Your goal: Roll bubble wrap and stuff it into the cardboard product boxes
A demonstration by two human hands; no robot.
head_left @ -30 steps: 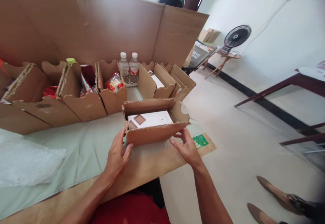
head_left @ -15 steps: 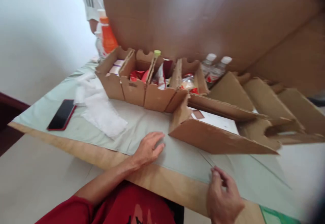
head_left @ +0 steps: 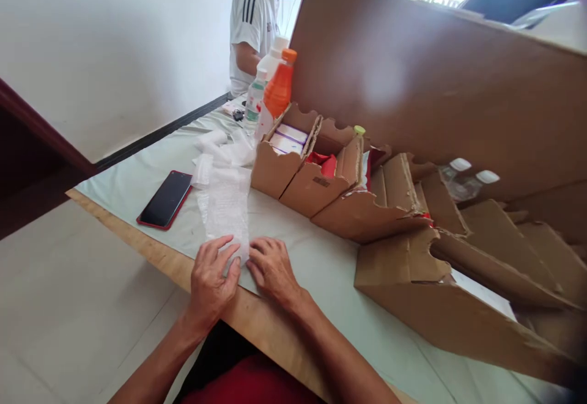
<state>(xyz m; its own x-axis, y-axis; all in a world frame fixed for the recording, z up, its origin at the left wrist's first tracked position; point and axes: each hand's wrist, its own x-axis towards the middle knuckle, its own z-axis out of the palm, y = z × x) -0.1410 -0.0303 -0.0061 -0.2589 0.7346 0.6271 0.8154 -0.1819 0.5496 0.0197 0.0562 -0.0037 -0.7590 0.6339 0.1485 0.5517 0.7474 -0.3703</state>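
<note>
A strip of clear bubble wrap (head_left: 224, 202) lies on the cloth-covered table and runs toward me. Both hands are at its near end, close to the table's front edge. My left hand (head_left: 214, 279) has its fingers curved over the left part of this end, thumb near the index finger. At the right edge of the strip, my right hand (head_left: 274, 269) bends its fingers down onto the film. The fingertips partly hide what they pinch. Left of the wrap lies a black phone in a red case (head_left: 165, 200).
Cardboard bins (head_left: 332, 187) with packets and boxes line the right side, before a tall cardboard panel (head_left: 413, 80). Another bin (head_left: 403, 288) stands nearer. An orange bottle (head_left: 279, 89) and clear bottle (head_left: 254, 103) stand behind. A person in a white shirt (head_left: 251, 19) is at the far end.
My view has swung left. My right hand has moved left from the front edge to the bubble wrap, and my left hand has also come onto the strip's near end.
</note>
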